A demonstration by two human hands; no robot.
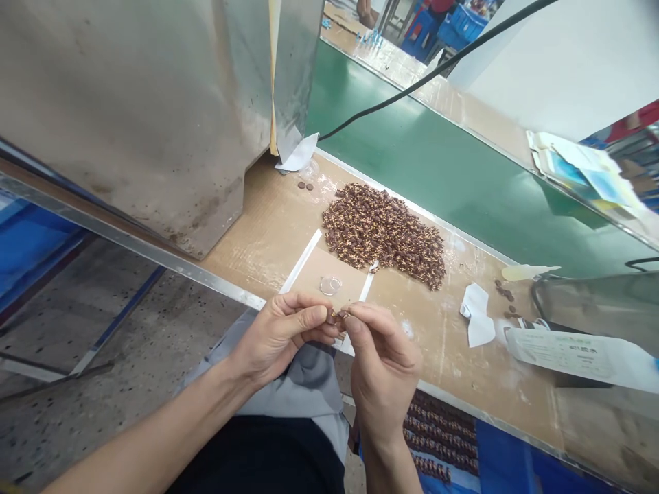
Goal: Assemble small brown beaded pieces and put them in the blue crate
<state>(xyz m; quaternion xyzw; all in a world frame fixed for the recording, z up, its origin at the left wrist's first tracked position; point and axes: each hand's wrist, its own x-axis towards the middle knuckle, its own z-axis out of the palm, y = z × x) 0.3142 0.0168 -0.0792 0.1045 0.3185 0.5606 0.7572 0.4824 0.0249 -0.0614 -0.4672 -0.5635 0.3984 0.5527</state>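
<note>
My left hand (293, 329) and my right hand (384, 350) meet at the front edge of the workbench. Between their fingertips is a small brown and yellow piece (334, 317), mostly covered by the fingers, and both hands pinch it. It resembles the pieces in the big pile (384, 233) of small brown and yellow parts beyond my hands. Just past my fingertips, a small clear round dish (330, 285) lies on a brown patch bordered by white tape (303, 259).
A metal housing (154, 123) stands at the left, and a green conveyor belt (437, 151) runs behind the bench. At right lie a white bottle-shaped packet (581, 357), crumpled paper (477, 315) and a pale nozzle (528, 272). A black cable (401, 94) crosses above. Rows of parts (440, 436) sit below the bench.
</note>
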